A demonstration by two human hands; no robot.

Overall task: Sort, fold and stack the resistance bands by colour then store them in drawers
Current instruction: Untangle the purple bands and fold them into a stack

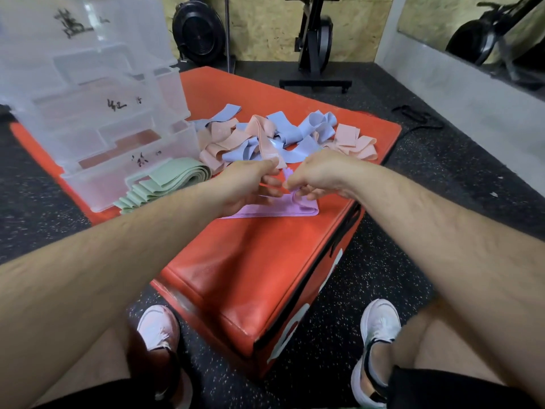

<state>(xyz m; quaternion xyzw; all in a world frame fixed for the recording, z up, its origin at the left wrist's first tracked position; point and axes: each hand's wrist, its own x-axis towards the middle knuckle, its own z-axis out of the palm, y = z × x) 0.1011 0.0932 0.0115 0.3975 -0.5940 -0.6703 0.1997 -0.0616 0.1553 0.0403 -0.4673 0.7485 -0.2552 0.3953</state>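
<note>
While the left hand (250,184) and right hand (318,175) pinch a lilac band (283,209), unsorted colours lie beyond on the red pad (250,261).
Both hands have their fingers curled, nipping the band's raised end between them — the rest lies folded flat on the pad just beneath. At twelve o'clock from the hands is a tangled pile of blue and peach bands (265,137); at nine o'clock, a folded green stack (165,181) lies just beside the clear drawer unit (97,113). Black marker scrawls mark three drawer fronts — the middle one perhaps "42 15", too blurred to be sure.
</note>
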